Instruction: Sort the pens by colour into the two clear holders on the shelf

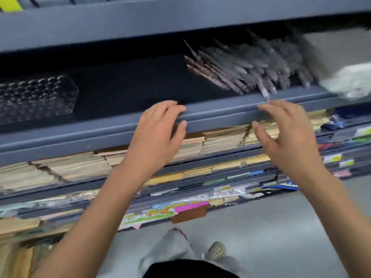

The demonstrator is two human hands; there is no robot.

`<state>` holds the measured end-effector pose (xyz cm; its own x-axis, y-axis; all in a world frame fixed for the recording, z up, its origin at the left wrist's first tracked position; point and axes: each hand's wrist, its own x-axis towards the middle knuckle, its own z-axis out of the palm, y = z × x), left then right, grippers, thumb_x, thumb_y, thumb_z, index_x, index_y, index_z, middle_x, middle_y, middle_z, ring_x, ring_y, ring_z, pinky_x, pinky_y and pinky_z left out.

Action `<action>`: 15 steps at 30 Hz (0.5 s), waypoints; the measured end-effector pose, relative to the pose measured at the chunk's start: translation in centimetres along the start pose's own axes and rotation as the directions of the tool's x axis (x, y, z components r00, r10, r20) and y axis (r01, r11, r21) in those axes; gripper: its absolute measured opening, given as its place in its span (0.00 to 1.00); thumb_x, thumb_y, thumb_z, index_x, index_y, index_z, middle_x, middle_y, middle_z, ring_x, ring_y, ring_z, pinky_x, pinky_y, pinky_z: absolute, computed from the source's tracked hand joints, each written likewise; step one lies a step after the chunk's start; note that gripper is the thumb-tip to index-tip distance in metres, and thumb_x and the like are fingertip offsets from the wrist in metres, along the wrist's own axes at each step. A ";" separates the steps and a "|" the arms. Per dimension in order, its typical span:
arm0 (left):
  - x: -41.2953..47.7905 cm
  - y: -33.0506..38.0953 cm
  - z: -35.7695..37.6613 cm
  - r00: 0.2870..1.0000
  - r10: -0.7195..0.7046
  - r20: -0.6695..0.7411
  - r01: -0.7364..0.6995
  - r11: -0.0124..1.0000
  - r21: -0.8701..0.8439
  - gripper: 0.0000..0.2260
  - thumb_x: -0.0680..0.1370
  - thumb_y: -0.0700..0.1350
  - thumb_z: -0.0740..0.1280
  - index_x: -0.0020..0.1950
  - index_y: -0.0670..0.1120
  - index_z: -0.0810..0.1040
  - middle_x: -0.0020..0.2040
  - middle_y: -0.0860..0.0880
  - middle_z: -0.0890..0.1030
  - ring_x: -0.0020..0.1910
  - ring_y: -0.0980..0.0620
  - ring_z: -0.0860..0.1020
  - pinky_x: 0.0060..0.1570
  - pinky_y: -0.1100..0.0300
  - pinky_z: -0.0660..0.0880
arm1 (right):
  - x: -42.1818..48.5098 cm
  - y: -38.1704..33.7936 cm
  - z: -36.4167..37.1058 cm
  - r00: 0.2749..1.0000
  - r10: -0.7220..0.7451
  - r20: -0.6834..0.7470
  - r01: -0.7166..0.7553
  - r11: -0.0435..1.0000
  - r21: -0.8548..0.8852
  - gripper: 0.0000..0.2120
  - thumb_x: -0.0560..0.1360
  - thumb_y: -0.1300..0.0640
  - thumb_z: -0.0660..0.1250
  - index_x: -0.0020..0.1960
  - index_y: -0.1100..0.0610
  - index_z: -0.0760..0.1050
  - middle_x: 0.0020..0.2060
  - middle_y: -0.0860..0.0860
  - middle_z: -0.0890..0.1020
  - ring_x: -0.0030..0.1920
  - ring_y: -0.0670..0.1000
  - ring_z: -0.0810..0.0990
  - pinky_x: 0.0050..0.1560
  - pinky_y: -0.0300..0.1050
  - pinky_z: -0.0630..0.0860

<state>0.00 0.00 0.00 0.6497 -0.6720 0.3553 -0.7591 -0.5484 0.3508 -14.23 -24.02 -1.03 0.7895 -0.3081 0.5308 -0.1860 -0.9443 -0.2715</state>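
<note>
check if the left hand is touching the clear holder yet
Apart. The head view shows the left hand by the shelf lip, with a wide stretch of dark shelf between it and the clear holder off to its left.

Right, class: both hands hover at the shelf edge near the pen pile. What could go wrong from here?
The pens lie heaped against the shelf lip, one poking over it by the right hand; a careless grab could knock some off.
The clear holder sits far left, beyond the left hand, so carried pens may drop.
The pens look similarly dark, so mis-sorting is possible.
</note>
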 end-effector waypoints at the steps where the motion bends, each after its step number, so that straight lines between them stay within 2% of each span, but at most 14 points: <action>1: 1.1 0.1 0.4 1.000 -0.014 0.021 0.013 0.996 0.084 0.17 0.83 0.50 0.60 0.69 0.46 0.74 0.67 0.45 0.76 0.67 0.44 0.72 0.67 0.50 0.64 | 0.7 0.5 0.4 0.999 -0.033 -0.010 0.033 0.999 -0.005 0.18 0.78 0.54 0.67 0.64 0.61 0.75 0.60 0.59 0.77 0.61 0.60 0.73 0.64 0.55 0.68; 2: 2.0 0.3 0.6 0.998 -0.043 0.038 0.036 0.987 0.155 0.18 0.84 0.52 0.59 0.70 0.47 0.74 0.67 0.45 0.76 0.66 0.42 0.73 0.65 0.49 0.65 | 1.2 0.6 0.4 0.999 -0.049 0.000 0.049 0.999 -0.023 0.18 0.77 0.54 0.68 0.63 0.61 0.76 0.59 0.60 0.77 0.61 0.62 0.73 0.62 0.59 0.70; 4: 4.3 0.1 0.9 0.995 -0.085 0.055 0.073 0.979 0.191 0.19 0.84 0.56 0.57 0.71 0.49 0.73 0.70 0.46 0.75 0.67 0.42 0.72 0.65 0.49 0.66 | 2.2 0.8 1.3 0.997 -0.079 0.006 0.079 0.994 -0.069 0.17 0.78 0.52 0.67 0.62 0.61 0.77 0.58 0.58 0.78 0.59 0.63 0.74 0.61 0.60 0.71; 7: 7.5 -0.8 1.7 0.986 -0.111 0.124 0.101 0.992 0.080 0.20 0.83 0.58 0.57 0.72 0.52 0.72 0.75 0.49 0.70 0.73 0.47 0.66 0.72 0.52 0.61 | 2.6 0.9 2.2 0.994 -0.105 -0.039 0.101 0.990 -0.096 0.18 0.78 0.48 0.65 0.60 0.60 0.79 0.56 0.55 0.80 0.56 0.63 0.74 0.60 0.56 0.70; 9: 10.3 -1.5 2.1 0.974 -0.132 0.182 0.137 0.990 -0.016 0.19 0.83 0.57 0.58 0.72 0.52 0.70 0.74 0.47 0.70 0.73 0.47 0.66 0.71 0.55 0.60 | 2.7 1.0 2.4 0.989 -0.127 -0.079 0.120 0.989 -0.088 0.18 0.79 0.47 0.65 0.59 0.60 0.80 0.55 0.55 0.81 0.55 0.63 0.74 0.58 0.57 0.72; 12: 15.2 -2.7 2.8 0.979 -0.134 0.151 0.154 0.980 -0.129 0.19 0.85 0.54 0.58 0.72 0.47 0.71 0.71 0.42 0.73 0.71 0.45 0.69 0.67 0.60 0.62 | 2.7 0.9 2.6 0.988 -0.123 -0.095 0.115 0.990 -0.084 0.17 0.78 0.47 0.65 0.58 0.59 0.81 0.55 0.55 0.81 0.55 0.63 0.75 0.55 0.60 0.72; 15: 19.9 -4.0 3.7 0.974 -0.200 0.108 0.208 0.976 -0.067 0.20 0.86 0.53 0.54 0.70 0.42 0.74 0.71 0.38 0.74 0.70 0.40 0.71 0.65 0.58 0.65 | 2.9 0.6 2.9 0.986 -0.093 -0.138 0.085 0.994 -0.065 0.15 0.78 0.50 0.67 0.56 0.60 0.81 0.56 0.57 0.80 0.56 0.63 0.74 0.55 0.60 0.72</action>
<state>15.79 -13.01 2.46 0.7800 -0.5986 0.1824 -0.6032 -0.6415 0.4739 -10.34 -25.11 -1.93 0.7153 -0.2315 0.6594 -0.1558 -0.9726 -0.1725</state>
